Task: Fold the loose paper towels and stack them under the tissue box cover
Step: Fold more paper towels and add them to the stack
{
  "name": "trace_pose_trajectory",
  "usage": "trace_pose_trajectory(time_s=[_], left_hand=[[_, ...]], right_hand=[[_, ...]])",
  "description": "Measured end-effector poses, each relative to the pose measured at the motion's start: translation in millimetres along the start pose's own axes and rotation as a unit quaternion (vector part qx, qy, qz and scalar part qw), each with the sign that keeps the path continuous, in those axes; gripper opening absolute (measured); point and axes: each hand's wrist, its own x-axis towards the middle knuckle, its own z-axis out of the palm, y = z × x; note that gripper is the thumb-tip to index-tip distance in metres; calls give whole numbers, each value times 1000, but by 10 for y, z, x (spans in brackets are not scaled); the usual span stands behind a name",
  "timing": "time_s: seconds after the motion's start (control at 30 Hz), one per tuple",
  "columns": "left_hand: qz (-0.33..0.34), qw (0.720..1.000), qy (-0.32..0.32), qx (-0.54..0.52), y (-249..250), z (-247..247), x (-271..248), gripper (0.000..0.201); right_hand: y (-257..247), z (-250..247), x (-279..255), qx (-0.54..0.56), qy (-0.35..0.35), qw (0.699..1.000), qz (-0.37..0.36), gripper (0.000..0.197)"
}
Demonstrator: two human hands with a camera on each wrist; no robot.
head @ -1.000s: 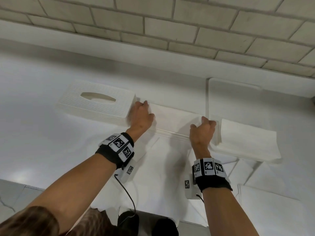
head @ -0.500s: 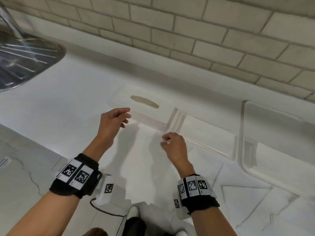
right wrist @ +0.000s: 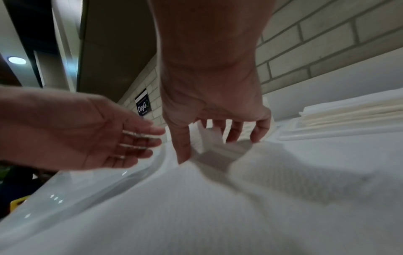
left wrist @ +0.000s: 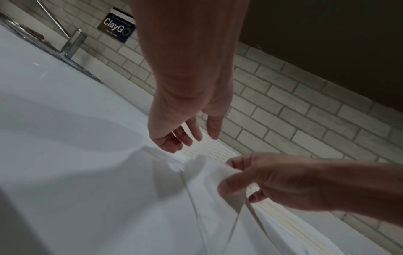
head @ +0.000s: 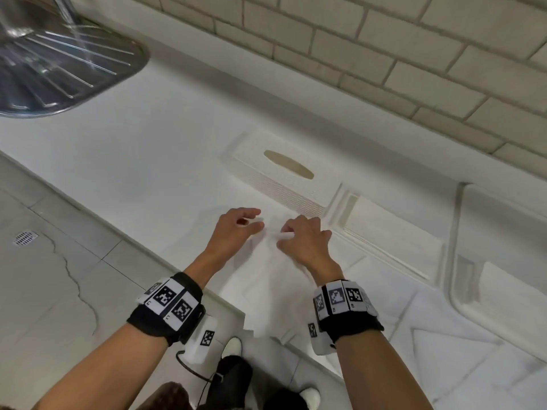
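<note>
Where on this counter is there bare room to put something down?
Bare counter lies between the sink drainboard and the tissue box cover. Right of the cover it is crowded: a folded stack, then loose paper towels. Both hands work a towel in front.

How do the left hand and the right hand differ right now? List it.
1. The left hand holds nothing; the right hand pinches the far edge of the loose white paper towel.
2. The left hand's fingers are relaxed and nearly straight; the right hand's fingers are curled.
3. The right hand is nearer the white perforated tissue box cover.
Shared: both wear black wristbands with markers.
</note>
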Motion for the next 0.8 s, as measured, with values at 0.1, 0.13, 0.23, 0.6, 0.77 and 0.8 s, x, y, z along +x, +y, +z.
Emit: trace_pose_trajectory(time_s=[0.1,0.13,0.23,0.6,0.77,0.8], left_hand=[[-10,998,-60,-33,-40,13,-39,58],[-19,996,-85,-37,-54,22,-52,59],[-22,994,-107,-32,21,85,-130,24],[156,987,20,-16,771,42,-255,18],[120,992,11,-33,691,118,-246,15],[107,994,11,-28,657,126,-251,14]], right_hand=[[-14,-182,-59,134,2,991,-2,10],[-20,-269,-94,196,2,981,-10,10],[-16,-513,-193,343,-2,939,-36,9],[659,-408,-393,66,92,978,173,47],[659,-222,-365,-31,68,975,209,60],[674,-220,-345,-22,59,976,209,58]])
